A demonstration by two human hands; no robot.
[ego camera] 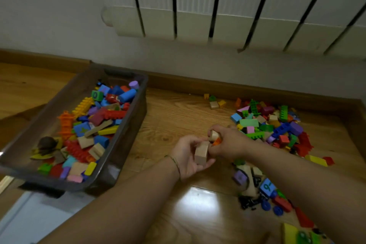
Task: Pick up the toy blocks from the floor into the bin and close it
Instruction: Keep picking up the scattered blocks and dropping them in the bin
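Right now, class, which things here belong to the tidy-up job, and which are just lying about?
Job: bin, floor blocks, wooden block in left hand, small blocks in right hand.
Not the job: radiator, skirting board.

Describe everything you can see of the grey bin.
The bin is a rectangular tub of smoky, translucent grey plastic with a handle recess at its far end. It stands open, lidless, on the wooden floor, partly filled with coloured plastic and wooden blocks. Neither the left hand nor the right hand touches it.
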